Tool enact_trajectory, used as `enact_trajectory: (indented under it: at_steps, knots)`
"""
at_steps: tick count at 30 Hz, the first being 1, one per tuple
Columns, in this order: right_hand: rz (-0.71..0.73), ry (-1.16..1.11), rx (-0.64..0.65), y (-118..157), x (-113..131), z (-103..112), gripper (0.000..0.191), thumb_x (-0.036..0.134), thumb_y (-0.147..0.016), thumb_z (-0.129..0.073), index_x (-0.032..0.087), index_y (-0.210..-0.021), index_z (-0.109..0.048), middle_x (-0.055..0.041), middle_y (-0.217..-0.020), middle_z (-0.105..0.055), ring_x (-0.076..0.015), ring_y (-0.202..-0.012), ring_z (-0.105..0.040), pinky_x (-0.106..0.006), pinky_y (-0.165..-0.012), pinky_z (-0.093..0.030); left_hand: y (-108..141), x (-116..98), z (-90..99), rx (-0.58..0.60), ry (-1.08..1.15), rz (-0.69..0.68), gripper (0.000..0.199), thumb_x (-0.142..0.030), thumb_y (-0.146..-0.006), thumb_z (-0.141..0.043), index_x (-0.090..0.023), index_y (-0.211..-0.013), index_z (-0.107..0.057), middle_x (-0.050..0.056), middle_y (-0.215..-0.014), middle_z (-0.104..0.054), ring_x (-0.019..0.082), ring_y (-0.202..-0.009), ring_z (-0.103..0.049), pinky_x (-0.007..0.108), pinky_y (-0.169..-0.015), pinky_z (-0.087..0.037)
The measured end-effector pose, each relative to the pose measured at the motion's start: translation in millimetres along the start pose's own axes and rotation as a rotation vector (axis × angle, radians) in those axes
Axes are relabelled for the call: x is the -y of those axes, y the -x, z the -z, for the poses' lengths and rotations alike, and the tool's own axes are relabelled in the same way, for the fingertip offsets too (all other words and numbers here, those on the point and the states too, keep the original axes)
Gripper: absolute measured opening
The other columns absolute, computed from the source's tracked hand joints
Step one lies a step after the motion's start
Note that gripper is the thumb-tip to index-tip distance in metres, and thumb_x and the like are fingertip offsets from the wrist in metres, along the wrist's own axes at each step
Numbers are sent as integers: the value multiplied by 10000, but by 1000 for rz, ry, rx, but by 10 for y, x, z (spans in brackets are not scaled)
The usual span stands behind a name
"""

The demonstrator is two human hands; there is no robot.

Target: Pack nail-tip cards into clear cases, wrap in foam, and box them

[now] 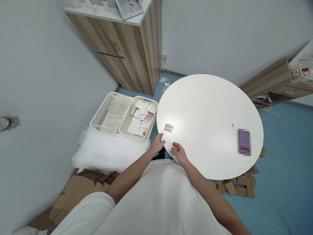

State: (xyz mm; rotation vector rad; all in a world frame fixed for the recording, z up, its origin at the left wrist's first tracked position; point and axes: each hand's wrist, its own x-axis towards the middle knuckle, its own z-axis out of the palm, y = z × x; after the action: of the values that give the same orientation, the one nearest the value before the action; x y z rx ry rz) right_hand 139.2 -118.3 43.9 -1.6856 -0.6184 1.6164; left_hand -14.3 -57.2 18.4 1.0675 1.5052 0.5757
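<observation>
On the left part of the round white table (207,107) lies a small flat pack (168,127) with two rows of small dark-pink pieces, perhaps press-on nails. My left hand (157,143) is at the table's near left edge, just below the pack and apart from it. Its fingers are spread with nothing between them. My right hand (179,152) rests over the table's near edge, fingers apart, holding nothing. Left of the table, a white basket (124,130) holds many white printed cards (140,119), some showing reddish pieces.
Beside the card basket is another basket (97,119) with clear plastic packs. White wrapping (105,148) lies in front of both. Folded cardboard (83,186) stands lower left; small cardboard boxes (241,186) lie under the table's right side. A blurred purple object (244,142) sits on the table. A wooden cabinet (122,49) stands behind.
</observation>
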Motion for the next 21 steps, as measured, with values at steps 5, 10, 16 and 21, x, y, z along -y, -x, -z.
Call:
enact_trajectory:
  at_steps: [5,10,16,21]
  knots:
    - [6,51,79,153,60,235,381,336,-616,-636,201,-969,-591,-41,-900,-609,-124,-669,-547,-293,-647,-464,241,-24,-82,-8,7,-13,430,-163,-719,-550,-155,-1145,-490,93,-1076,-587,130,-799,-594,287,-754,-477]
    - [12,5,133,296,50,530,344,368,-630,-635,194,-923,-592,9,-713,-564,-91,-539,-471,-268,-569,-425,555,-2,-288,-49,5,7,383,-209,-729,-558,-156,-1106,-515,79,-1003,-601,111,-708,-581,270,-693,-484]
    - [-14,44,189,374,-111,682,343,399,-602,-646,189,-869,-599,28,-620,-534,-88,-491,-443,-259,-506,-395,972,111,-473,-63,23,41,362,-255,-734,-571,-150,-1080,-536,78,-970,-607,118,-730,-582,286,-733,-479]
    - [1,113,290,386,-140,577,339,396,-597,-642,193,-863,-590,24,-608,-538,-97,-492,-444,-253,-488,-381,1238,180,-359,-163,52,36,363,-276,-725,-574,-171,-1071,-549,75,-964,-622,134,-754,-584,295,-739,-483]
